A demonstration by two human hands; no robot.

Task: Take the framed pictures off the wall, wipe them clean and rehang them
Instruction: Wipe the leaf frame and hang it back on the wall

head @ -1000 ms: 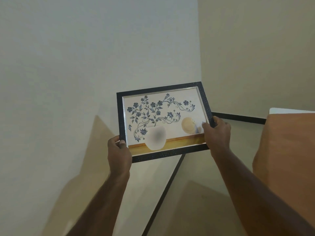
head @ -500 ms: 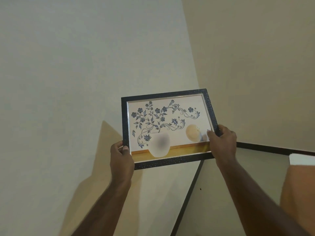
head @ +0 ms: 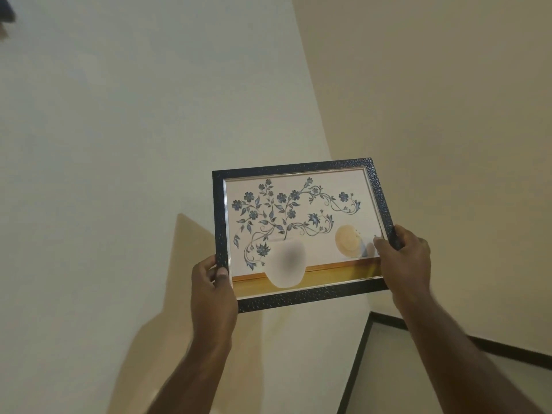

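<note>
I hold a framed picture (head: 298, 210) up in front of a pale wall (head: 125, 144), near the room's corner. Its frame is black and textured with a thin silver inner edge; the print shows blue flowers, a white vase and a round yellow shape. My left hand (head: 212, 291) grips the lower left corner, thumb on the front of the frame. My right hand (head: 403, 258) grips the lower right edge, thumb lying on the glass. The picture's back is hidden, and I see no nail or hook on the wall.
A second, beige wall (head: 433, 100) meets the pale one in a corner just above the frame. A black skirting strip (head: 355, 366) runs along the floor below. A small dark object (head: 6, 8) shows at the top left edge.
The view has tilted upward and both hands have lifted the picture higher along the wall. The orange-brown furniture at the right has dropped out of view. My grip is unchanged.
</note>
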